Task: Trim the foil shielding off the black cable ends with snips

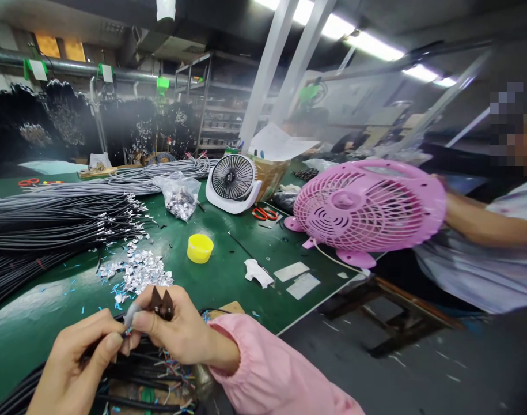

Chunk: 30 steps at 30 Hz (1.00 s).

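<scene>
At the lower left, my left hand [79, 357] pinches the end of a black cable near its stripped tip. My right hand [177, 328] is closed around dark cutting pliers [162, 304], whose pointed jaws stick up above the fingers. Its thumb and forefinger also pinch a greyish piece [131, 316] at the cable tip, touching the left fingertips. Below both hands lie more black cables [137, 402] with coloured wires exposed at their ends. Just beyond the hands is a heap of silvery foil scraps [144, 271].
Bundled cables [51, 222] cover the left of the green table [220, 282]. A yellow cup [200, 248], a small white fan [232, 181], orange scissors [264, 214] and a plastic bag [179, 196] stand ahead. A person's arm [483, 219] reaches to a pink fan [358, 207] at right.
</scene>
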Available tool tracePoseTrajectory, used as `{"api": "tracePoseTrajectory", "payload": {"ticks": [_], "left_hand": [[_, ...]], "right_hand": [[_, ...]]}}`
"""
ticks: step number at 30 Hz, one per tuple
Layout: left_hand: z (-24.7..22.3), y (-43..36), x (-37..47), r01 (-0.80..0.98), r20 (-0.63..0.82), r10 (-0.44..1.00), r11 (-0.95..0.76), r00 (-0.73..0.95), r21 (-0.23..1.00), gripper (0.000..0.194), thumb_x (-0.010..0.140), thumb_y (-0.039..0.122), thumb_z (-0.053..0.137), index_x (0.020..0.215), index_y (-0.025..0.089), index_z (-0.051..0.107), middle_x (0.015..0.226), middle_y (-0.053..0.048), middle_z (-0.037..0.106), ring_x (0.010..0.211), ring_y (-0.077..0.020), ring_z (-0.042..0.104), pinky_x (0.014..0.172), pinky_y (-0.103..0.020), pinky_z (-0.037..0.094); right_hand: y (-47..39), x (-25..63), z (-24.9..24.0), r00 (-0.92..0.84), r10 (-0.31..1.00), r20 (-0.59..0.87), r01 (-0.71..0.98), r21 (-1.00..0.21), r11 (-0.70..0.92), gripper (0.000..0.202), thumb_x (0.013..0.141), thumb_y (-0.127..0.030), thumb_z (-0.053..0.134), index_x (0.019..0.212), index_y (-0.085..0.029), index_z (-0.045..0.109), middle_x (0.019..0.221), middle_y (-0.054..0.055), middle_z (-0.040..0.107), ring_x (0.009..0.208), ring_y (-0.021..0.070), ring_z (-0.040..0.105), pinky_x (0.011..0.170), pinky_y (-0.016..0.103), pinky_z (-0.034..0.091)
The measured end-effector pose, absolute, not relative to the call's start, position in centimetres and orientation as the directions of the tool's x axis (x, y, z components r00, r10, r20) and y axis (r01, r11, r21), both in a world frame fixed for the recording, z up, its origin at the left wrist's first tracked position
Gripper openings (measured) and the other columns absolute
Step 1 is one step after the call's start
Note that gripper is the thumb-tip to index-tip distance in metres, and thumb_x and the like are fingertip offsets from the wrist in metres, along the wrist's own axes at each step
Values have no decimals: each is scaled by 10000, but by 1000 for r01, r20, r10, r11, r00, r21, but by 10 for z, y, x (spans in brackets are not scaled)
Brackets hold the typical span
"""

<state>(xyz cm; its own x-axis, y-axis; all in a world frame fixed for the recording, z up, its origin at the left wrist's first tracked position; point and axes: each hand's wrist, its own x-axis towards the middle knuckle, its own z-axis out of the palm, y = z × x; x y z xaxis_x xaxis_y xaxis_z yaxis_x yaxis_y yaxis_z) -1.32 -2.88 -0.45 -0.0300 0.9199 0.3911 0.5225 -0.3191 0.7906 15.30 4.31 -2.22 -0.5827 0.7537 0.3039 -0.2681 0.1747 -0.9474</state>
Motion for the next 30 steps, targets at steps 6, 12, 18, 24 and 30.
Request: {"api": "tracePoseTrajectory", "payload": {"ticks": [6,12,18,24,30], "left_hand": [[7,-31,-6,519,353,932,-263,-80,813,394,864,450,569,527,252,614,516,35,516,489,-134,438,480,-214,377],[18,-37,12,488,313,914,-156,-259,859,290,783,406,596,538,265,661,525,44,532,509,-132,475,502,-237,346],[14,-36,13,472,404,851,-219,-336,854,114,714,335,685,618,285,722,567,56,607,527,-125,509,479,-220,363],[4,-32,3,483,530,800,-360,-280,798,68,758,270,702,720,303,747,595,82,654,520,-102,562,448,-171,405],[-5,-27,-9,622,666,739,-474,-102,623,111,797,219,711,856,306,745,655,92,683,526,-94,610,444,-145,439]], "right_hand": [[42,152,-1,-499,801,331,-217,-942,254,273,876,-396,655,729,-168,632,597,-10,623,534,105,573,541,204,504],[42,153,1,-373,835,404,-170,-915,366,105,762,-277,703,733,-177,691,633,-4,639,553,112,554,557,219,493],[45,154,3,-441,800,408,-157,-912,379,193,798,-247,686,631,-178,618,575,-30,554,512,90,457,475,198,424],[49,153,-12,-437,759,483,-192,-874,446,181,802,-262,699,662,-159,651,594,-32,552,508,83,427,470,218,380],[47,155,-22,-395,759,517,-146,-851,504,143,776,-169,711,652,-175,640,587,-27,537,522,102,456,498,247,380]]}}
